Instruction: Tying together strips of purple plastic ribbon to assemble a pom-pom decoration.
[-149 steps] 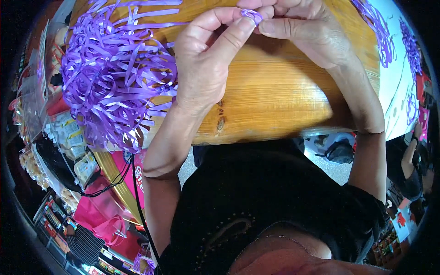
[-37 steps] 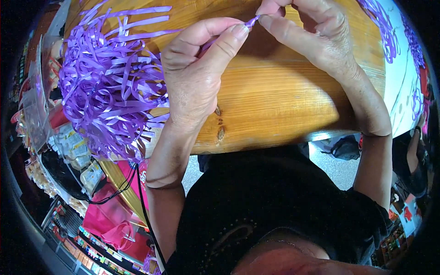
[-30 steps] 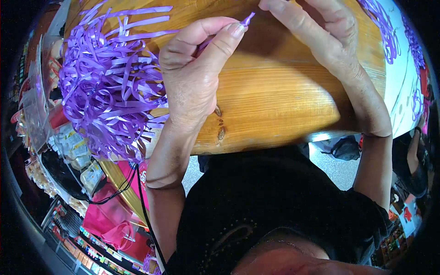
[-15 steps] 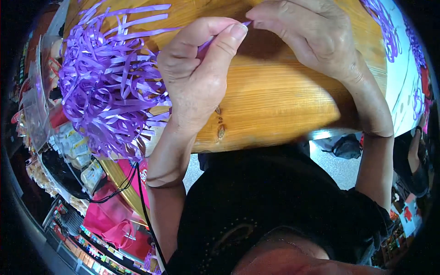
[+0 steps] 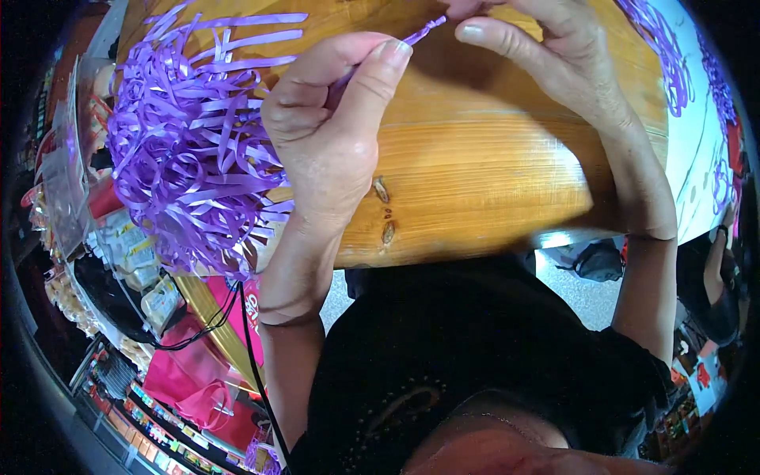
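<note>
1. The right hand [image 5: 564,67] has just come apart: half a second ago its fingertips were closed at the ribbon's end, and now the thumb stands clear of the fingers with a gap between, nothing visibly pinched there
2. Its upper fingers run to the top edge of the view, just beside the ribbon's tip, so I cannot tell whether one of them touches it
3. The left hand [image 5: 332,131] keeps its grip, thumb and forefinger pressed together on a purple ribbon [image 5: 426,30], the other fingers curled in
4. That ribbon sticks out past the left thumb, above the wooden table [image 5: 475,174], its free end narrow and crinkled, as if twisted or knotted
5. Five seconds ago a small loop showed between the hands; it is gone, which suggests the ribbon has been drawn tight and the work on this end is well along, though I cannot tell if the knot is finished
6. The heap of purple ribbons [image 5: 198,150] lies left of the left hand, much as before
</note>
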The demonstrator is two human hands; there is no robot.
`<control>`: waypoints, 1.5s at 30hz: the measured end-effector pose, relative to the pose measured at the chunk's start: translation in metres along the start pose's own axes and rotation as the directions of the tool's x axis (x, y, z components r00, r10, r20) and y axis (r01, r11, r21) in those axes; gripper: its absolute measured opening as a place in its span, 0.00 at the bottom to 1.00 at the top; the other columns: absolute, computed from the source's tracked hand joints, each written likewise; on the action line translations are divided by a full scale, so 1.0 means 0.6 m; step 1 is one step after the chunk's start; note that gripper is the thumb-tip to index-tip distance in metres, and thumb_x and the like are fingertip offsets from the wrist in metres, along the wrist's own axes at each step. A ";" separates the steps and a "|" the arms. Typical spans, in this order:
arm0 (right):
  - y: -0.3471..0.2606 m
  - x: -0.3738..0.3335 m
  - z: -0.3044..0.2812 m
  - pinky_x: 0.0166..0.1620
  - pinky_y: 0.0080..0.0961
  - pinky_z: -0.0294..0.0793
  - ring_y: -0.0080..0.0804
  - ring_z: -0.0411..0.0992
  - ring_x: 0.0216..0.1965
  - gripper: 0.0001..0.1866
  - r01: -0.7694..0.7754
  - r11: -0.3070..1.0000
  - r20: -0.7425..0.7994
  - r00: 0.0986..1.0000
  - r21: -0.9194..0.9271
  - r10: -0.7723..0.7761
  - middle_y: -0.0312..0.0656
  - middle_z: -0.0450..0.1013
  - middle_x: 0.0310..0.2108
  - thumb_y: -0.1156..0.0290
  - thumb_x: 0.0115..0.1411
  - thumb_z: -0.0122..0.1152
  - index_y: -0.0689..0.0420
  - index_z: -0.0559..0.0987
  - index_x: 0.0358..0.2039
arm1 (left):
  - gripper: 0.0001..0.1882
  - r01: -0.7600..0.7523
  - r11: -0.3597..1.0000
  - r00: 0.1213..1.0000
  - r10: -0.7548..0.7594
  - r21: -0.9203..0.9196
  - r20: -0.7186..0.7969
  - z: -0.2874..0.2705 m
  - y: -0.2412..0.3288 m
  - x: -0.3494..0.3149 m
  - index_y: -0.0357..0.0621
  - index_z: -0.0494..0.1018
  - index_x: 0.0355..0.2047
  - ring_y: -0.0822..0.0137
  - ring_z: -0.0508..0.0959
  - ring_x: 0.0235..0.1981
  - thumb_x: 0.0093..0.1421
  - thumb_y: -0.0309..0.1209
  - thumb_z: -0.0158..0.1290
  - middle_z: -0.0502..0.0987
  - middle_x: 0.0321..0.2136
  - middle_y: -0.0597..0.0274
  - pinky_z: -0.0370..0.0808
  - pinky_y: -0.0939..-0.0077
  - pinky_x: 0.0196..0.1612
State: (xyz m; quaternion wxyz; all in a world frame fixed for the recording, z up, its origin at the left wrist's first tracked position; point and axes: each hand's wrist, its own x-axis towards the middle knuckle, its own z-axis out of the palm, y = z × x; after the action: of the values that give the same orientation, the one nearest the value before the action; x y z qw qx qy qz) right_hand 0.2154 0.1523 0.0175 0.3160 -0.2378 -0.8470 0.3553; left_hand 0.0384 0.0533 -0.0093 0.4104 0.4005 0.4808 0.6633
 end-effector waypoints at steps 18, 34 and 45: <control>-0.032 -0.007 0.053 0.48 0.23 0.69 0.25 0.71 0.42 0.18 -0.407 0.639 0.598 0.795 0.653 -0.104 0.39 0.75 0.39 0.74 0.53 0.64 0.59 0.75 0.45 | 0.08 0.059 0.915 0.943 0.080 -0.400 0.322 0.001 0.108 0.010 0.44 0.66 0.33 0.78 0.52 0.13 0.61 0.35 0.47 0.60 0.19 0.72 0.50 0.81 0.18; 0.054 -0.101 -0.087 0.42 0.20 0.74 0.23 0.73 0.39 0.11 -0.408 0.901 0.070 0.913 0.148 0.402 0.34 0.75 0.34 0.69 0.57 0.58 0.53 0.79 0.41 | 0.10 -0.151 0.862 0.987 0.162 -0.483 -0.019 -0.193 0.151 0.025 0.32 0.66 0.37 0.80 0.52 0.15 0.62 0.29 0.48 0.53 0.13 0.73 0.51 0.82 0.20; -0.001 -0.062 -0.028 0.42 0.17 0.71 0.21 0.71 0.35 0.11 -0.247 0.922 0.169 0.964 0.297 0.204 0.35 0.73 0.30 0.73 0.60 0.54 0.57 0.78 0.43 | 0.19 -0.448 0.604 0.851 0.514 0.660 0.107 -0.032 0.049 0.007 0.35 0.67 0.47 0.64 0.71 0.43 0.57 0.30 0.55 0.71 0.42 0.54 0.69 0.74 0.44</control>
State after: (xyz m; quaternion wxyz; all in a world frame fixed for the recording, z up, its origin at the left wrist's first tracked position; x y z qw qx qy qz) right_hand 0.2525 0.1361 0.0135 0.2488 -0.2558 -0.7655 0.5354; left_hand 0.0145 0.0456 0.0155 0.0239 0.6019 0.5769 0.5517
